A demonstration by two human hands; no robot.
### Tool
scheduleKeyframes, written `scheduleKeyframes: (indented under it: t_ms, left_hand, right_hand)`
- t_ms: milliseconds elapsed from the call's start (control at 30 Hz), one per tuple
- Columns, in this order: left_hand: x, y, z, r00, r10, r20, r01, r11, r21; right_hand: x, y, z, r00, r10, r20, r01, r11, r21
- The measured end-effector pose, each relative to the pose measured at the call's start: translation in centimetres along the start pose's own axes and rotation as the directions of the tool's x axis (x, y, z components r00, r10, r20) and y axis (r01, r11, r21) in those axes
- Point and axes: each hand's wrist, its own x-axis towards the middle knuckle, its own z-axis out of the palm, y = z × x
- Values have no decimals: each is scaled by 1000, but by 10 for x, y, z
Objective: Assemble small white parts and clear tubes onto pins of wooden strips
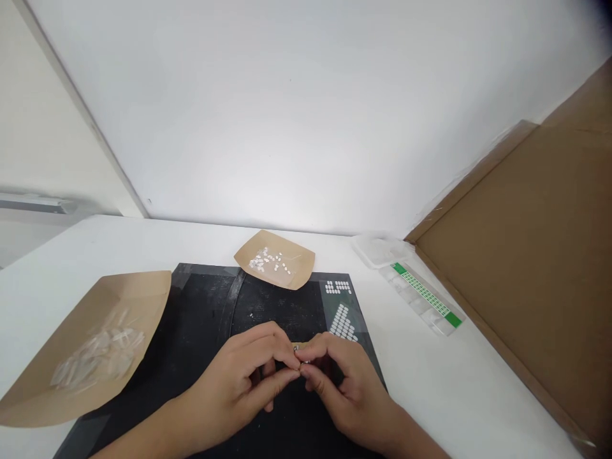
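Both hands meet over the front middle of a black mat (191,331), fingertips touching. My left hand (253,373) is closed in a pinch of thumb and forefinger. Facing it, my right hand (342,376) pinches the same small spot. Between the fingertips a tiny shiny piece with a yellowish edge (300,346) shows in part; most of it is hidden by the fingers. Small white oval stickers (343,324) lie on a clear sheet at the mat's right side, just beyond my right hand.
A brown paper tray (157,299) at the left holds clear plastic pieces. Another brown tray (301,261) behind the mat holds small white bits. To the right lie a green-and-white strip (425,293) and clear plastic packaging (380,250), beside a large cardboard box (535,255).
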Motion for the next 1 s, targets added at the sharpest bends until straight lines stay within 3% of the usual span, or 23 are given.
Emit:
scheduleKeyframes:
  t_ms: [133, 267, 467, 633, 833, 1000]
  left_hand:
    - [-2, 1, 1, 995, 97, -3, -97, 995, 18]
    - [0, 0, 4, 969, 232, -84, -225, 971, 86]
    - [2, -7, 9, 955, 223, -194, -215, 975, 59]
    - [0, -9, 12, 967, 144, -209, -151, 988, -17]
    - [3, -4, 11, 916, 282, -285, -255, 958, 130]
    - [4, -4, 13, 923, 235, -305, -207, 971, 119]
  right_hand:
    - [-5, 2, 4, 999, -37, 12, 36, 992, 117]
    - [-5, 2, 5, 998, -67, -7, 68, 991, 115]
    - [-1, 6, 11, 981, -176, -81, 179, 983, 37]
    - [-1, 10, 12, 946, -298, -127, 291, 954, -73]
    - [-2, 16, 13, 897, -410, -167, 372, 903, -216]
    - [-2, 18, 15, 856, -487, -177, 419, 851, -316]
